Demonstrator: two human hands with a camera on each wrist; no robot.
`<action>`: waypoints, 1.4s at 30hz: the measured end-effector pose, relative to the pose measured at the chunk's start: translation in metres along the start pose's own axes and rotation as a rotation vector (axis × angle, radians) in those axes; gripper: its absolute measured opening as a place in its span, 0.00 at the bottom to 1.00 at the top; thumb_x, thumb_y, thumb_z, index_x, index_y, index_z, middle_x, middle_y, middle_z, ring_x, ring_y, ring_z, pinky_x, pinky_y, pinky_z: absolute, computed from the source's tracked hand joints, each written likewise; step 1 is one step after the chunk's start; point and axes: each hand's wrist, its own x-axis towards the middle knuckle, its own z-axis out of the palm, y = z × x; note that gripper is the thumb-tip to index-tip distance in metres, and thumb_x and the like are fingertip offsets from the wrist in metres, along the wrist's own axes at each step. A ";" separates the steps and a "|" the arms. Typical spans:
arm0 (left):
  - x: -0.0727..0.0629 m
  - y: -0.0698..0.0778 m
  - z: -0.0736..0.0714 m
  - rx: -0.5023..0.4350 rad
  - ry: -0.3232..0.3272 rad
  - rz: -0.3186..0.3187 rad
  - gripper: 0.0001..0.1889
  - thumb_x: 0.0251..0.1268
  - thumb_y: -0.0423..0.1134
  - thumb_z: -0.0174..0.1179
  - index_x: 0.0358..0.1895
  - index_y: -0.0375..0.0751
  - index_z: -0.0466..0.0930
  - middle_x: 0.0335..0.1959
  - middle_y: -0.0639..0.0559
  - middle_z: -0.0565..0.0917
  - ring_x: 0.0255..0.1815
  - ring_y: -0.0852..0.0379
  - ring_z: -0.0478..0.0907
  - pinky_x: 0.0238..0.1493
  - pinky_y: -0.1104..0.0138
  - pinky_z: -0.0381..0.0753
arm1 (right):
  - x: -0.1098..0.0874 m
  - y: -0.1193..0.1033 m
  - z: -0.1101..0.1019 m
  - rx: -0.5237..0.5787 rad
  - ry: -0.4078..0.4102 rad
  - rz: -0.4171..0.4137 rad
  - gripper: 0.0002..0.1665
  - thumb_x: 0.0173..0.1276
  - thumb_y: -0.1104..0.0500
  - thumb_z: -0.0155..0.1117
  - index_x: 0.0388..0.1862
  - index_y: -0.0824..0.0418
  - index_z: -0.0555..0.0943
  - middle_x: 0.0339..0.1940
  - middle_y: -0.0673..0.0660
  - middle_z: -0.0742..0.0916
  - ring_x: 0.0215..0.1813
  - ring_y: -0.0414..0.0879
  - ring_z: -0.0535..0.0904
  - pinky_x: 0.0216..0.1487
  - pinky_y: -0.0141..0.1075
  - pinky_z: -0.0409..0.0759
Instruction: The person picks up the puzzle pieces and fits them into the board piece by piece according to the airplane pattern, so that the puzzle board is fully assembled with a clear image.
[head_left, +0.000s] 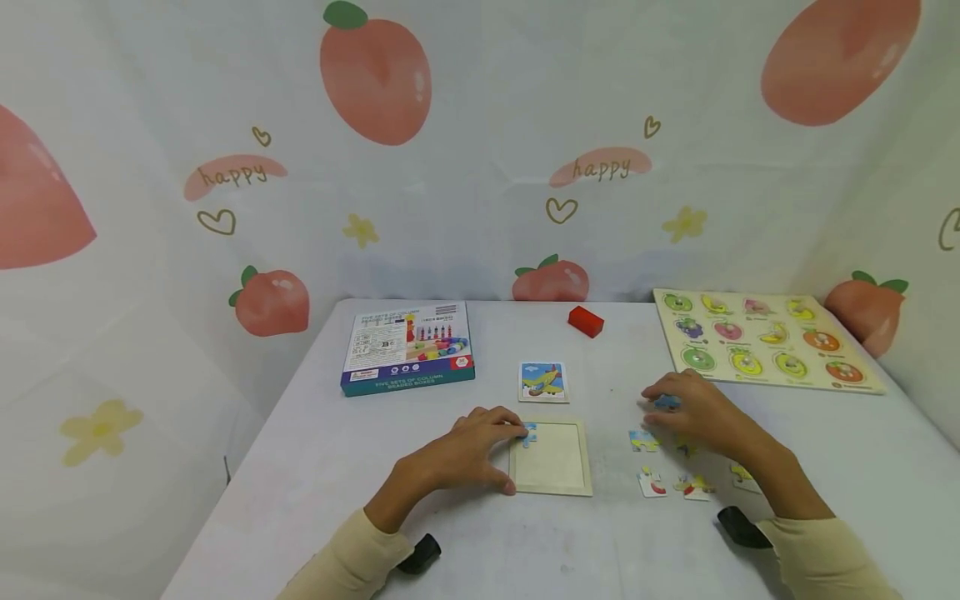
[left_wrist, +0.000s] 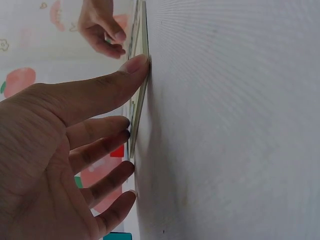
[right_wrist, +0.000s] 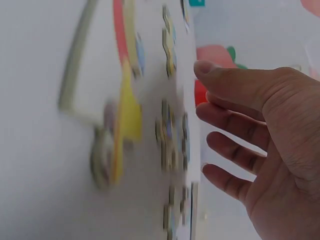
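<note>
A wooden puzzle tray [head_left: 551, 483] lies at mid-table, with one blue puzzle piece [head_left: 530, 433] in its upper left corner. My left hand [head_left: 472, 450] is at the tray's left side, index fingertip at that piece. In the left wrist view the thumb [left_wrist: 105, 95] rests on the tray's edge, and the other fingers are spread. Over the loose pieces on the right, my right hand [head_left: 693, 408] hovers with loosely bent fingers. A dark blue piece [head_left: 666, 402] shows between its thumb and fingers; the right wrist view shows nothing clearly gripped.
More loose pieces lie nearby, including a blue-yellow piece [head_left: 643, 441] and a red-white piece [head_left: 652, 482]. Behind the tray is an airplane picture card [head_left: 543, 382]. Farther back are a bead-set box [head_left: 408, 346], a red block [head_left: 586, 322] and a fruit board [head_left: 765, 342].
</note>
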 end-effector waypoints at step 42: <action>-0.001 -0.004 0.002 0.029 0.016 0.028 0.40 0.59 0.54 0.79 0.76 0.53 0.76 0.72 0.57 0.74 0.72 0.52 0.68 0.74 0.49 0.69 | -0.005 0.034 -0.008 -0.024 -0.010 0.088 0.18 0.66 0.53 0.78 0.49 0.64 0.91 0.42 0.53 0.87 0.48 0.53 0.74 0.46 0.45 0.74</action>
